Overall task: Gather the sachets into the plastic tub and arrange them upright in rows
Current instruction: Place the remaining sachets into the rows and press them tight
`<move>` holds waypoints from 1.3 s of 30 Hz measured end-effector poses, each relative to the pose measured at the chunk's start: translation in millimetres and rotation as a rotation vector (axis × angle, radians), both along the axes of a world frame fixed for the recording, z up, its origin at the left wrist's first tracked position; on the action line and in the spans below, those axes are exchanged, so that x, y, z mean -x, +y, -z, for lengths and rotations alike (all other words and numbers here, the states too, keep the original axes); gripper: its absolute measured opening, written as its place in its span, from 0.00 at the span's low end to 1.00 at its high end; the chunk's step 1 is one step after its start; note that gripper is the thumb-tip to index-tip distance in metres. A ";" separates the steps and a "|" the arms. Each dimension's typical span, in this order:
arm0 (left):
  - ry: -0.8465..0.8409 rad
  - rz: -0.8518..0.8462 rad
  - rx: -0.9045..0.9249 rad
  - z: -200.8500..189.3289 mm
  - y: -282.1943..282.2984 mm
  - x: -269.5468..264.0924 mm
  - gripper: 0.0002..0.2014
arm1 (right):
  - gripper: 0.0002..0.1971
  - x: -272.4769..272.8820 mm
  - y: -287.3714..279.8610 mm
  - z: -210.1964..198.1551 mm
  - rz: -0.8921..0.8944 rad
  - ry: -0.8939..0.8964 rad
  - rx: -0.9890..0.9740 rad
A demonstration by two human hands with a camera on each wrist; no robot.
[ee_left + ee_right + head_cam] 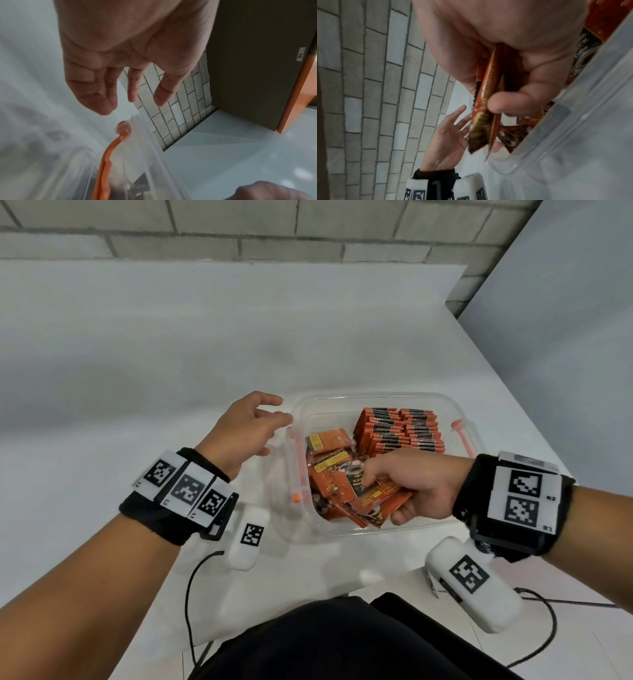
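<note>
the plastic tub (383,400) sits on the table (171,354) right in front of you. in its far right part, sachets (400,433) stand upright in rows; loose sachets (329,470) lie in its left and near parts. your left hand (245,429) hovers just left of the tub; your right hand (411,484) is inside, over its near part, gripping a bundle of sachets (483,105).

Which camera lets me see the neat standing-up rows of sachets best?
The head view. It looks down into the plastic tub and shows the upright rows of sachets at its far right side. The left wrist view shows only the tub's wall and orange clip. The right wrist view shows only sachets pinched in the right hand.
</note>
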State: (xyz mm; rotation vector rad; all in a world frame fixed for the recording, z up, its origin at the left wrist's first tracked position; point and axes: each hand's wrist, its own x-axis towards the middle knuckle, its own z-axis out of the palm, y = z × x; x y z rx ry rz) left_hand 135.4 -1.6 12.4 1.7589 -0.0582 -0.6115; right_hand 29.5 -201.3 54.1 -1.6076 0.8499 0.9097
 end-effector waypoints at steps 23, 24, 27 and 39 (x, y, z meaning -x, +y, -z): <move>0.315 0.028 0.656 -46.0 -68.8 22.6 0.09 | 0.16 -31.1 -11.7 -23.0 0.124 -0.623 -0.161; 0.328 0.034 0.676 -45.4 -69.8 22.1 0.09 | 0.16 -31.6 -11.8 -22.3 0.135 -0.646 -0.169; 0.387 0.041 0.767 -43.7 -71.1 20.1 0.16 | 0.15 -33.0 -8.9 -23.5 0.130 -0.707 -0.193; 0.535 0.156 0.832 -34.8 -57.5 11.1 0.14 | 0.19 -58.2 13.7 -24.6 -0.481 -0.792 0.538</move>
